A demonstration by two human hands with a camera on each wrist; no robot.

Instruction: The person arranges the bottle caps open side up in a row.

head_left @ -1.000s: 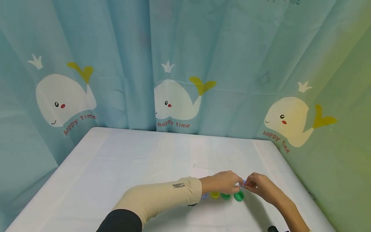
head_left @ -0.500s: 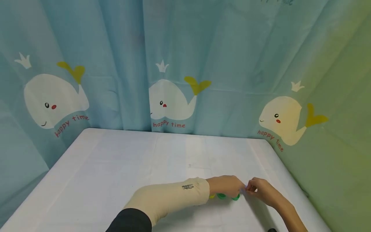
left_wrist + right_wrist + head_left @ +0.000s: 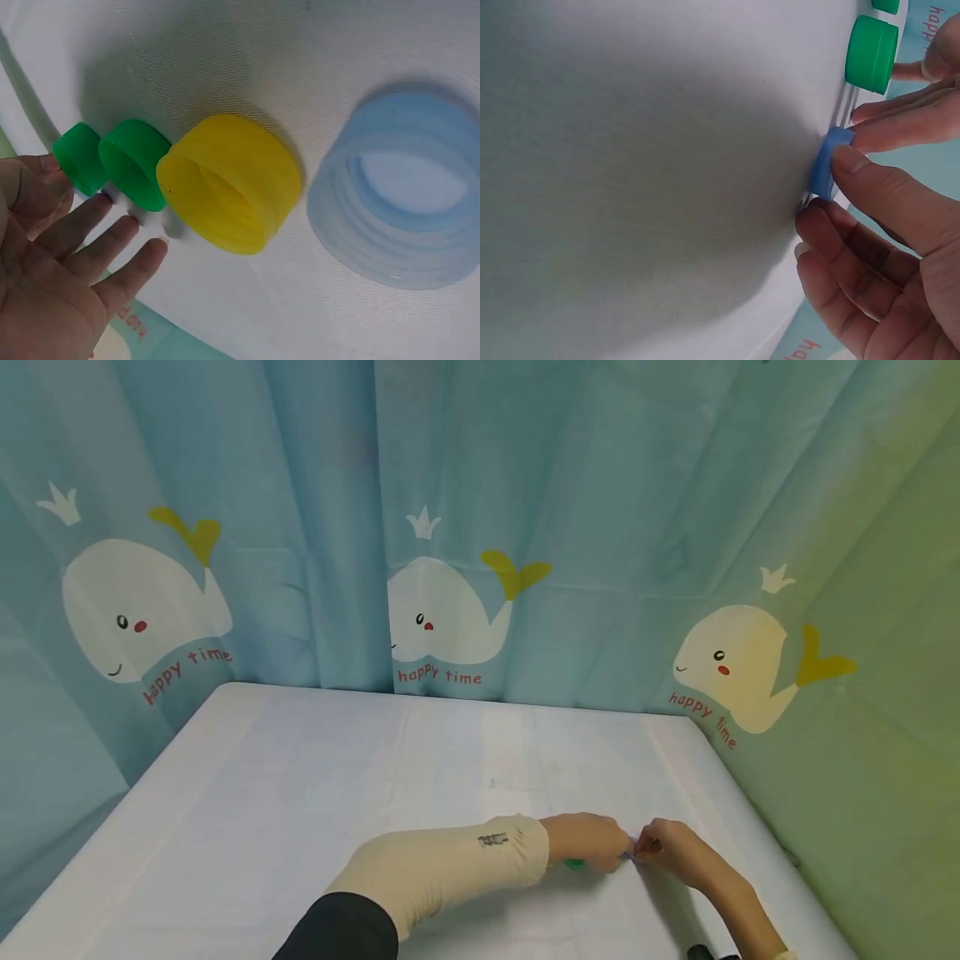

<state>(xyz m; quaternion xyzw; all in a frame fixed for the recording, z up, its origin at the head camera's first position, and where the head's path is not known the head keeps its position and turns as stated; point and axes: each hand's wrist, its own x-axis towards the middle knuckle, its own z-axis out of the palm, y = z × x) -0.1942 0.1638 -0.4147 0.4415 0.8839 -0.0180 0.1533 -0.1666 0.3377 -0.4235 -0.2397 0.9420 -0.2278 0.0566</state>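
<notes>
A row of bottle caps stands on the white table in the left wrist view: a translucent pale blue cap [image 3: 335,176], a yellow cap [image 3: 229,139] and two green caps, the nearer [image 3: 135,165] and the farther [image 3: 77,159]. Beyond the row, my right hand [image 3: 677,852] pinches a small blue cap [image 3: 826,166] between thumb and fingers at table height. My left hand [image 3: 594,842] reaches across from the left; its outstretched fingers touch the blue cap's far edge in the right wrist view. In the head view, my left hand and sleeve hide most of the row.
The white table [image 3: 337,760] backs onto a blue-green curtain [image 3: 600,485] printed with whales. My left forearm, in a beige sleeve [image 3: 450,868], crosses over the table. A dark object [image 3: 700,952] shows at the lower edge beside my right forearm.
My left hand has moved slightly right and lower, covering more of the row. My right hand has also come down with the blue cap. The head view has shifted a little.
</notes>
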